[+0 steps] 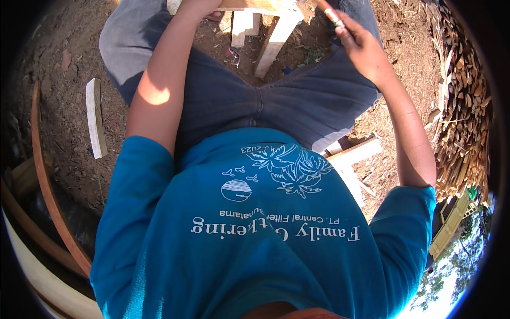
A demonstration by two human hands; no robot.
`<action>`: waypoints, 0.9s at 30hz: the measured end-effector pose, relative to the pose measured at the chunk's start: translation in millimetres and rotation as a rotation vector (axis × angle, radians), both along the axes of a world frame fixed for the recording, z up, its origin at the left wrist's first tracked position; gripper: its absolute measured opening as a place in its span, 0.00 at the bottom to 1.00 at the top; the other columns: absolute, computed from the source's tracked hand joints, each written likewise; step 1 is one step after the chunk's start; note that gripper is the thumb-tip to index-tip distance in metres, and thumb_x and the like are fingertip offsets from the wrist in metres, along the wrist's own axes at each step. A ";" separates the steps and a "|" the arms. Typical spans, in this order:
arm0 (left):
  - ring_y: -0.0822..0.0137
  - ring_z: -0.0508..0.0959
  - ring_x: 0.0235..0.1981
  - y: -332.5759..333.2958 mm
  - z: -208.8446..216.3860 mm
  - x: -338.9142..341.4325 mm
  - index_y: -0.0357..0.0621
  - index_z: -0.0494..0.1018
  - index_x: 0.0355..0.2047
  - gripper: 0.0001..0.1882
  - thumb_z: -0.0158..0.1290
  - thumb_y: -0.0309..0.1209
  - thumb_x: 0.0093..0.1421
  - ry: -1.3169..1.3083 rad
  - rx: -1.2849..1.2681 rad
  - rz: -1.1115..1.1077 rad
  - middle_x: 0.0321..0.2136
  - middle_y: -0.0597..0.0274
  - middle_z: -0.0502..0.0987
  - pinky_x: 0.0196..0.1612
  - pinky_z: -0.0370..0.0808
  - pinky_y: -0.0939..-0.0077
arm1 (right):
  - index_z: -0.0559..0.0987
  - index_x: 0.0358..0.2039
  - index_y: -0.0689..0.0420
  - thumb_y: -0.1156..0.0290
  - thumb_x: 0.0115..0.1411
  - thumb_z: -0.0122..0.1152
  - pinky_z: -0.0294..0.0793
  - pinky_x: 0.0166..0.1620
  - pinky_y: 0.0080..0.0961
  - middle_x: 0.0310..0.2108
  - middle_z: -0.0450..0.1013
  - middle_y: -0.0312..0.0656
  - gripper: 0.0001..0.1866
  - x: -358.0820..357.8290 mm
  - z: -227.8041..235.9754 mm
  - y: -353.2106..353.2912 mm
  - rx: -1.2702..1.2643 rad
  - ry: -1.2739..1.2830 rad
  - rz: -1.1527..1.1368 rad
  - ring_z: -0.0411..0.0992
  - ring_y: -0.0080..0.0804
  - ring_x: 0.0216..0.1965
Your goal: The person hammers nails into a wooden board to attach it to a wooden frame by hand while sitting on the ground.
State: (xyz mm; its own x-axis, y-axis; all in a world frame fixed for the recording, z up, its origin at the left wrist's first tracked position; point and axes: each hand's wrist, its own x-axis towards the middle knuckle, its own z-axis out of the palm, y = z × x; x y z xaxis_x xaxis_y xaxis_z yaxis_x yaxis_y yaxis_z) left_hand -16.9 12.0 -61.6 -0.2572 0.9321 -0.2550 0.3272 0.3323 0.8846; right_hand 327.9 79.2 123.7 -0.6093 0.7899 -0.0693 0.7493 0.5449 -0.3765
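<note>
At the top edge, my left hand (200, 7) is closed around the near left side of a small wooden frame (255, 6) of pale boards. Part of the hand is cut off by the picture's edge. Under the frame's top, pale wooden legs (277, 47) stand down to the soil between my knees. To the right of the frame, my right hand (360, 47) is closed on a reddish-brown tool handle (328, 11) with a light band. The handle slants up and left out of the picture, so its far end is hidden.
My legs (223, 85) spread around the frame on bare soil. A pale wood strip (95, 118) lies at left, near long curved boards (53, 202). Wood offcuts (356, 151) lie beside my right hip. A large stack of split wood (467, 117) stands at far right.
</note>
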 end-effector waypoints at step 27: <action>0.61 0.85 0.31 8.5 10.3 7.2 0.36 0.83 0.43 0.14 0.50 0.27 0.63 -0.107 -0.077 -0.005 0.30 0.48 0.85 0.36 0.80 0.66 | 0.70 0.69 0.47 0.57 0.74 0.55 0.57 0.27 0.16 0.23 0.62 0.25 0.25 7.1 23.7 6.7 -0.404 -0.160 -0.178 0.56 0.14 0.23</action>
